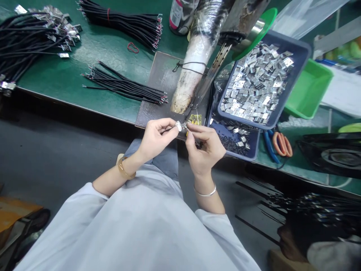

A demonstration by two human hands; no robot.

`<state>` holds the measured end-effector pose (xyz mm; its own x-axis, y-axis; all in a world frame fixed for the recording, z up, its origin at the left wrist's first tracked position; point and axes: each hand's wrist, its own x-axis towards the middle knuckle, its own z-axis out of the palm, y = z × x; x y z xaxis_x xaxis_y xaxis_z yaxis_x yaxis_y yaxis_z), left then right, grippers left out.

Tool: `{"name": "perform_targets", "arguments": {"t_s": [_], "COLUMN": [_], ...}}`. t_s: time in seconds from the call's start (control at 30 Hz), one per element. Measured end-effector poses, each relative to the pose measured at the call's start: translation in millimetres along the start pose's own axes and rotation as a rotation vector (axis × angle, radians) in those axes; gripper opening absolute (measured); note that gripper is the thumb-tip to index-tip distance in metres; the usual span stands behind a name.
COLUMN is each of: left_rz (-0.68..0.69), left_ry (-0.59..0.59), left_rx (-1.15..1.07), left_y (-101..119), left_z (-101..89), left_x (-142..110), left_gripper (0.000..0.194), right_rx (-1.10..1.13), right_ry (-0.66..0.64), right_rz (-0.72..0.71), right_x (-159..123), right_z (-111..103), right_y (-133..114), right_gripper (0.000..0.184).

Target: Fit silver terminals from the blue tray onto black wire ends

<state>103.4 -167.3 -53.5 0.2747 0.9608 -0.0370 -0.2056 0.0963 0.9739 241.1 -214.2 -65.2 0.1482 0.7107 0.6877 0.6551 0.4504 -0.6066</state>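
My left hand (pixel 158 137) pinches a black cable (pixel 167 130) between thumb and fingers; a white covering (pixel 178 126) shows at the fingertips. Close beside it, my right hand (pixel 204 145) is closed in a pinch on a thin silvery wire (pixel 187 128). Between the fingertips is a small metallic part, too small to make out clearly. Just above both hands, a soldering iron (pixel 208 77) with a perforated metal sleeve slants down beside a plastic-wrapped tube (pixel 194 64). Stripped black cables (pixel 124 84) lie to the left, partly on a dark board (pixel 166 71).
A blue-grey tray of metal connector shells (pixel 254 86) rests above another blue tray (pixel 252 150) with small black parts. Further right are a green bin (pixel 313 88) and orange-handled scissors (pixel 282 145). Bundled cables (pixel 124 22) and finished-looking connector cables (pixel 28 37) lie left. A person's head (pixel 296 233) shows lower right.
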Motion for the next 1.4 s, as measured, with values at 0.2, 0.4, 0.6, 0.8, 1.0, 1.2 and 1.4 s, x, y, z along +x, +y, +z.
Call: {"name": "perform_targets", "arguments": {"t_s": [0.2,0.4,0.6,0.8,1.0,1.2,1.4], "left_rz": [0.05,0.093,0.115,0.07,0.05,0.072,0.135], "left_ry": [0.031,0.078,0.08,0.062,0.046,0.03,0.087], "left_rx": [0.036,0.12,0.137,0.136,0.133,0.157,0.21], "left_y": [-1.2,0.9,5.6,2.7,2.9,4.0,6.5], "left_z": [4.9,6.0,6.9,4.7,4.0,4.4,3.4], "left_x": [3.9,3.9,3.8,3.4,0.7,-2.6,2.0], "left_gripper": [0.019,0.018,0.016,0.017,0.016,0.015,0.012], "right_rx": [-0.207,-0.242,-0.25,-0.27,-0.27,-0.173,-0.014], "right_ry": [-0.006,0.006,0.042,0.004,0.006,0.016,-0.071], "right_rz": [-0.221,-0.28,-0.279,-0.279,-0.297,-0.131,0.072], "right_x": [3.7,7.3,11.6,7.8,6.9,10.4,13.5], "right_z": [0.3,3.4,4.4,2.5,0.5,-3.6,-4.0], "right_y": [2.9,4.6,1.5,1.5,1.4,-2.8,-5.9], "right_gripper": [0.018,0.018,0.018,0.017,0.016,0.012,0.011]}}
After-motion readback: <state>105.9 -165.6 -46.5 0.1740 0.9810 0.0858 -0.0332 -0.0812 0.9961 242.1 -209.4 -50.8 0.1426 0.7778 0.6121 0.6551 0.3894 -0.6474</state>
